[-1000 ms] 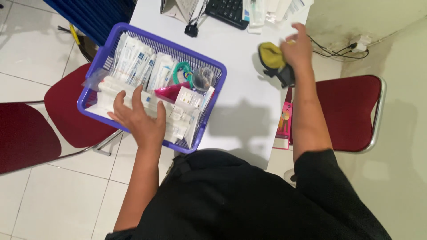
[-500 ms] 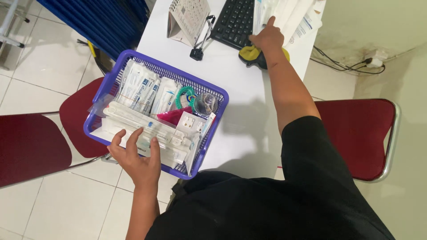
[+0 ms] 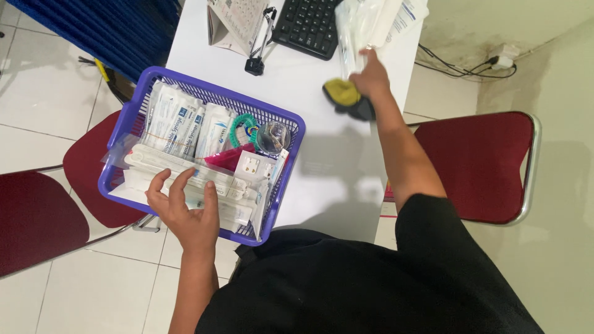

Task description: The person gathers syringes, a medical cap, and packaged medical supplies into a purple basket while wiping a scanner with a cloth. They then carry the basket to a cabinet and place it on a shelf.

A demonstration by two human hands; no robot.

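Observation:
A purple plastic basket (image 3: 127, 117) stands at the near left of a white table (image 3: 334, 161). It holds several sealed white packets (image 3: 176, 124), a teal ring-shaped item (image 3: 242, 128) and a small clear round container (image 3: 272, 137). My left hand (image 3: 185, 213) lies flat on the long white packets at the basket's near edge, fingers spread. My right hand (image 3: 370, 80) reaches across the table and grips a yellow and black object (image 3: 344, 96), next to clear plastic packets (image 3: 365, 25) at the far edge.
A black keyboard (image 3: 309, 25) and a folded paper stand (image 3: 234, 25) sit at the far side of the table. Red chairs stand left (image 3: 43, 216) and right (image 3: 476, 167) of the table. Cables (image 3: 470, 68) run along the floor by the wall.
My right hand has brought the yellow and black object back toward me from the far edge. The left hand stays on the basket's packets. The view has shifted.

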